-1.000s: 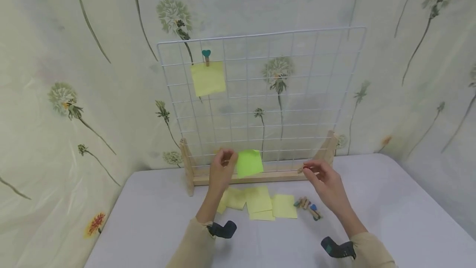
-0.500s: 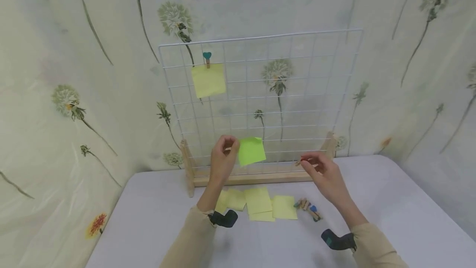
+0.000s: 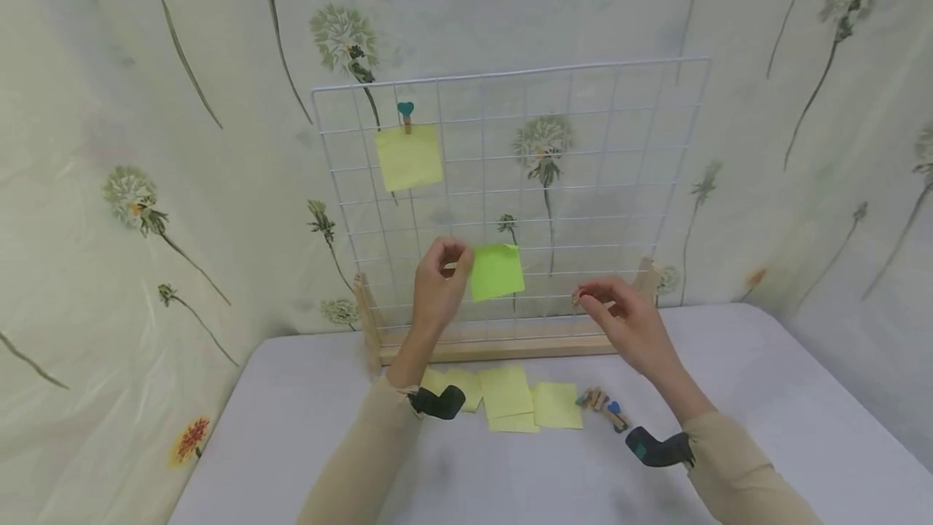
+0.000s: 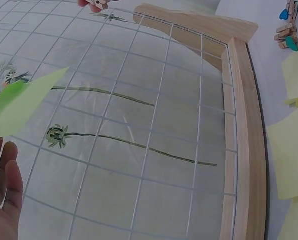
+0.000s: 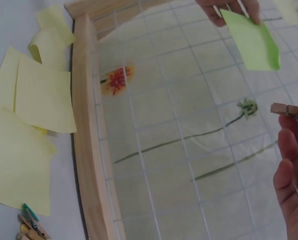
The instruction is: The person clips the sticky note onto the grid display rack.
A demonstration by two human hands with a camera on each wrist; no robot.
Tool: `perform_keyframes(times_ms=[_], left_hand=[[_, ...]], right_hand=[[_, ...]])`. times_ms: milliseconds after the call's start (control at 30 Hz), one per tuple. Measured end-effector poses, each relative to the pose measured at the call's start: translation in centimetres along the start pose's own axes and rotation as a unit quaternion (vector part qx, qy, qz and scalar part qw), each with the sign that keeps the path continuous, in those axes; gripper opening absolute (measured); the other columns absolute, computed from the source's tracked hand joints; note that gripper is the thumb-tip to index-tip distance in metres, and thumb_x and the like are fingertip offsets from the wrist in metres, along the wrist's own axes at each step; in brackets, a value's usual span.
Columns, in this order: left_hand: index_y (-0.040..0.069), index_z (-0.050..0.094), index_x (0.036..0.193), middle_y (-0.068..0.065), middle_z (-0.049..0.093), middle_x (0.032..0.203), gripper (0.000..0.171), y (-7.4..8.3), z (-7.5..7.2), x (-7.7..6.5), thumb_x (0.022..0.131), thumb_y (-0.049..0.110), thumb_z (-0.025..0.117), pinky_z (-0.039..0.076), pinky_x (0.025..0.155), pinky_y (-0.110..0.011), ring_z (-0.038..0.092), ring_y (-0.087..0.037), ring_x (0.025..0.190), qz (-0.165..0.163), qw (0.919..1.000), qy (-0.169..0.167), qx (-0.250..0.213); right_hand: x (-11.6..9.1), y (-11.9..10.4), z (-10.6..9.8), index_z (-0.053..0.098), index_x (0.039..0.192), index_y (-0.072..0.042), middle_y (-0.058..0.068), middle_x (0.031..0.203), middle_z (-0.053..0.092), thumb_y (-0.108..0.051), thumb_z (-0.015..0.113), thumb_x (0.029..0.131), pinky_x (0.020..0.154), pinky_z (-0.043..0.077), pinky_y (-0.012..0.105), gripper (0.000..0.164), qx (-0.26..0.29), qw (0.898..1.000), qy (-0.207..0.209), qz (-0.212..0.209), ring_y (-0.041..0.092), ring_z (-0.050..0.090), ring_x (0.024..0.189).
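My left hand (image 3: 440, 286) pinches a bright green sticky note (image 3: 498, 272) by its left edge, in front of the white wire grid (image 3: 583, 221). To the right, my right hand (image 3: 628, 322) pinches a small wooden clothespin (image 5: 284, 108) between thumb and fingers; a bit of red shows by the fingertips in the head view. High on the grid's left side, a yellow sticky note (image 3: 410, 159) hangs from a clothespin with a teal heart (image 3: 406, 109). Both hands are apart from that note.
The grid stands in a wooden base (image 3: 503, 349) on a white table (image 3: 291, 428). Several yellow sticky notes (image 3: 506, 391) lie before it, with a small pile of heart clothespins (image 3: 603, 409) at their right. A dandelion-print cloth (image 3: 219, 209) hangs behind and at the sides.
My left hand has lifted the green note from near the grid's base to higher in front of the wires. My right hand has risen and moved a little left with the clothespin.
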State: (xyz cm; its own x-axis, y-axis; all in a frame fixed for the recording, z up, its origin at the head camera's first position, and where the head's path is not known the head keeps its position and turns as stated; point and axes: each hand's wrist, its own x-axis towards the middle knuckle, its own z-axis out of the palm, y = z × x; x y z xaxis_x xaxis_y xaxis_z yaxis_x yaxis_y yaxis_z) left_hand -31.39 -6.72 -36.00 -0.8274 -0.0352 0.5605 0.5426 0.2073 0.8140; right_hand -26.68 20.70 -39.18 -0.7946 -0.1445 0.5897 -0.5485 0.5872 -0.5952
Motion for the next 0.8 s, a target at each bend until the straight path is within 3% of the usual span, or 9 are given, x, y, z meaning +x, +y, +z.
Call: perform_keyframes(times_ms=[133, 233, 367, 500, 800], left_hand=[[0.011, 0.060, 0.102, -0.004, 0.064, 0.099, 0.017, 0.2, 0.1, 0.7, 0.094, 0.026, 0.058, 0.050, 0.077, -0.027, 0.062, -0.015, 0.094, -0.003, 1.0000, 0.000, -0.001], [0.006, 0.060, 0.103, -0.008, 0.065, 0.101, 0.017, 2.1, -0.2, 0.6, 0.094, 0.020, 0.057, 0.049, 0.076, -0.025, 0.063, -0.019, 0.097, -0.011, 0.9999, 0.005, -0.002], [-0.001, 0.059, 0.105, -0.015, 0.064, 0.102, 0.019, 3.4, -0.4, 1.0, 0.094, 0.014, 0.056, 0.047, 0.074, -0.023, 0.063, -0.027, 0.098, -0.020, 0.9997, 0.013, 0.004], [0.003, 0.059, 0.108, -0.012, 0.064, 0.104, 0.023, 1.6, -0.2, 2.3, 0.095, 0.021, 0.057, 0.047, 0.073, -0.022, 0.063, -0.024, 0.097, -0.022, 0.9997, 0.014, 0.004], [0.009, 0.059, 0.105, -0.006, 0.063, 0.099, 0.020, 2.0, -0.3, 3.3, 0.094, 0.026, 0.057, 0.050, 0.068, -0.022, 0.062, -0.015, 0.088, 0.008, 0.9996, 0.025, -0.010]], right_hand=[[0.6, -1.6, -0.1, 0.060, 0.115, -0.016, -0.003, 0.104, 0.066, -0.018, 0.058, 0.094, 0.072, 0.043, 0.014, 0.021, 0.006, 1.000, 0.001, -0.010, -0.004, 0.054, 0.093], [1.0, -2.9, -0.3, 0.061, 0.113, -0.011, 0.003, 0.102, 0.066, -0.010, 0.059, 0.093, 0.070, 0.043, 0.014, 0.021, 0.013, 1.000, 0.004, -0.023, 0.003, 0.056, 0.091], [1.6, -2.3, -0.2, 0.060, 0.113, -0.011, 0.003, 0.099, 0.066, -0.008, 0.060, 0.092, 0.069, 0.044, 0.015, 0.021, 0.019, 0.999, 0.005, -0.030, 0.005, 0.055, 0.090], [2.3, -1.3, -0.2, 0.060, 0.113, -0.017, -0.004, 0.100, 0.065, -0.016, 0.060, 0.093, 0.070, 0.043, 0.013, 0.021, 0.014, 1.000, 0.004, -0.028, -0.002, 0.052, 0.091], [4.0, -2.5, -0.9, 0.061, 0.113, -0.012, -0.002, 0.101, 0.066, -0.017, 0.061, 0.092, 0.068, 0.044, 0.013, 0.021, 0.016, 0.998, 0.015, -0.056, -0.002, 0.055, 0.089]])
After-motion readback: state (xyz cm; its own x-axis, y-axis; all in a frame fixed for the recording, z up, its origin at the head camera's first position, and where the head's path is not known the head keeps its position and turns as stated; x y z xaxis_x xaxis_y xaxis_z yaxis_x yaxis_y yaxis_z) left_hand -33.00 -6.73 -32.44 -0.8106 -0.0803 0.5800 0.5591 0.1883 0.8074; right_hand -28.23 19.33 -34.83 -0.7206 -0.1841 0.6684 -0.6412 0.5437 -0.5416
